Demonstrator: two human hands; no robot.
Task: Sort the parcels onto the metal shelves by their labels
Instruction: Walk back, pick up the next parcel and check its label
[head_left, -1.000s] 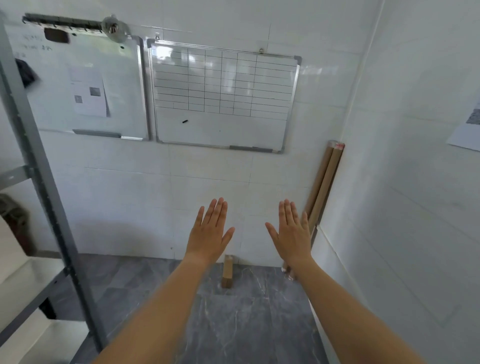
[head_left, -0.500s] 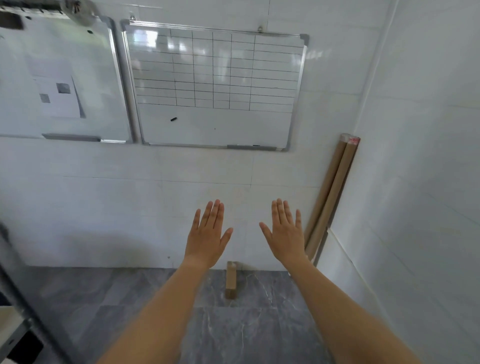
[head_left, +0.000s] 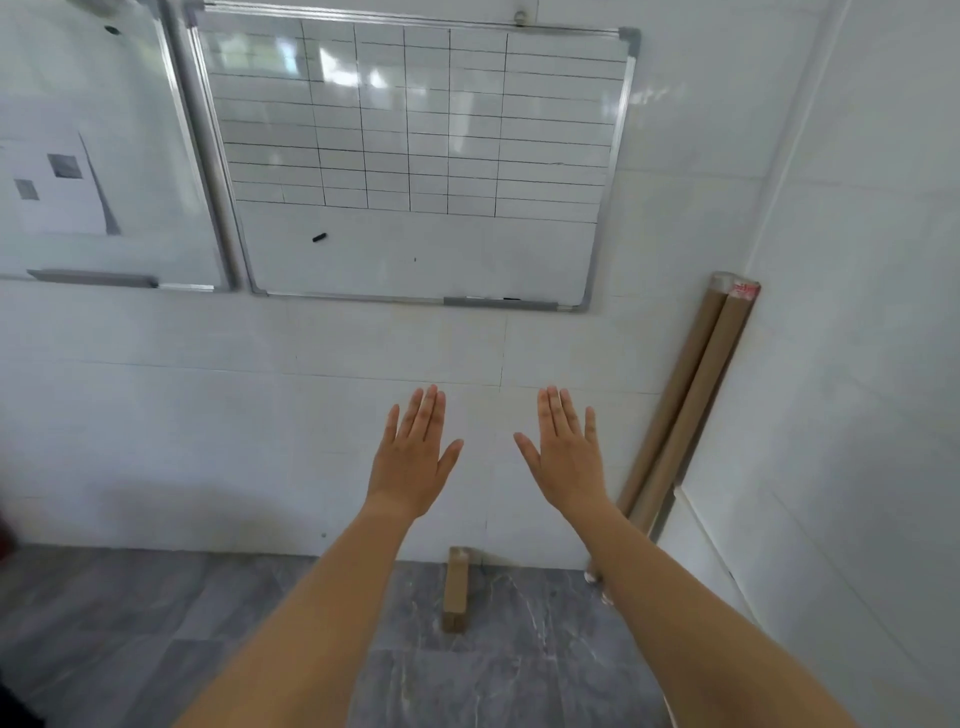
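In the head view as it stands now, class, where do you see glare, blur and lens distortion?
Head view: window glare washes the upper left of the gridded whiteboard; the second whiteboard at the left edge is smeared and soft; wide-angle bending tilts the board frames and leaning cardboard tubes; both hands, left hand and right hand, look sharp.

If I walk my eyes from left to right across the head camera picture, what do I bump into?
Whiteboard with paper sheet → gridded whiteboard → left hand → small cardboard box on the floor → right hand → cardboard tubes leaning in the corner.
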